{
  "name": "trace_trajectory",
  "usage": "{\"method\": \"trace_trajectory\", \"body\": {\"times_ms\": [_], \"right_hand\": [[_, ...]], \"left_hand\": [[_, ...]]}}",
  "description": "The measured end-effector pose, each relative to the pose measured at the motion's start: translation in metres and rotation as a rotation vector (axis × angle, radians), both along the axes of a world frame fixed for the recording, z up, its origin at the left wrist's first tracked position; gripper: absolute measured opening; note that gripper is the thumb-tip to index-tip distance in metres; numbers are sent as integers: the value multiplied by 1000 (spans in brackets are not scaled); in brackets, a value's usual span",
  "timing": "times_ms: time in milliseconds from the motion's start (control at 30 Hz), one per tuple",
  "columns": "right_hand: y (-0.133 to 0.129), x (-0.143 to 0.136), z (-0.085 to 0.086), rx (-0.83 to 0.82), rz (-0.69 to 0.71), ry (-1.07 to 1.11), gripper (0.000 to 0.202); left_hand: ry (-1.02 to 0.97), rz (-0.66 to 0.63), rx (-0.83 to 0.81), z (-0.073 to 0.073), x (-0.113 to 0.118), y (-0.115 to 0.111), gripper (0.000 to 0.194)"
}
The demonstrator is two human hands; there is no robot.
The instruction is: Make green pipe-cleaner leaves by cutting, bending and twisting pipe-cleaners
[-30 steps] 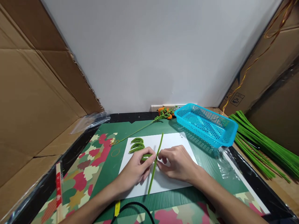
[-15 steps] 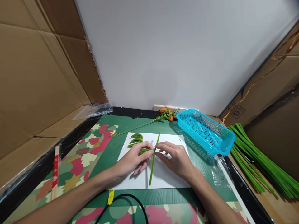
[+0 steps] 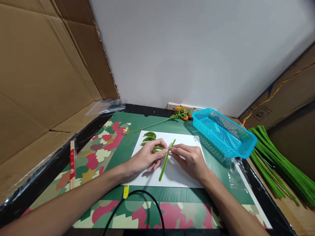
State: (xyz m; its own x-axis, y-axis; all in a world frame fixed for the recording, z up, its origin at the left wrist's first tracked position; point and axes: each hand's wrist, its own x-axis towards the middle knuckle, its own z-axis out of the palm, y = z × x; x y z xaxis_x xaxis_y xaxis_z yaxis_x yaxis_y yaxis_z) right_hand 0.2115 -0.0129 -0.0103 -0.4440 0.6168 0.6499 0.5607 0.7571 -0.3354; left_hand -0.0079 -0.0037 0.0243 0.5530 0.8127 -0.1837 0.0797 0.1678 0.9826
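Note:
Above the white sheet of paper (image 3: pixel 145 179), my left hand (image 3: pixel 151 155) pinches a green pipe cleaner (image 3: pixel 164 167) near its middle, where a bent green loop (image 3: pixel 157 148) shows between the fingers. My right hand (image 3: pixel 189 160) is closed at the same spot from the other side, its fingertips pinching the pipe cleaner where the pieces meet. The straight piece slants across, its two ends sticking out past the fingers. Curled green pipe cleaner pieces (image 3: pixel 149 136) lie on the paper behind my left hand.
A blue perforated basket (image 3: pixel 221 134) stands at the back right. Beside it lie an orange flower stem (image 3: pixel 180 113) and, farther right, a bundle of green pipe cleaners (image 3: pixel 280 164). A black cable (image 3: pixel 137 191) arches in front; wrapped chopsticks (image 3: pixel 72 164) lie at left.
The camera view has shifted, so the whole scene sits a little higher and to the right. The straight pipe cleaner leans more between my fingers; both hands still pinch at its middle.

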Motion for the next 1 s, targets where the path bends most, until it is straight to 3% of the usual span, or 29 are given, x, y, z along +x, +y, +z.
{"method": "trace_trajectory", "body": {"times_ms": [333, 667, 800, 900, 1000], "right_hand": [[-3, -5, 5, 98, -28, 55, 16], [-2, -4, 4, 129, -8, 24, 19], [-3, -6, 6, 141, 17, 53, 20], [-6, -8, 9, 117, 34, 49, 21], [-11, -10, 17, 58, 70, 109, 20]], "left_hand": [[-15, 14, 11, -1, 2, 0, 31], [53, 11, 179, 0, -1, -1, 25], [200, 50, 427, -4, -9, -3, 17], [304, 61, 815, -10, -14, -3, 12], [260, -11, 1087, -12, -17, -2, 15]]}}
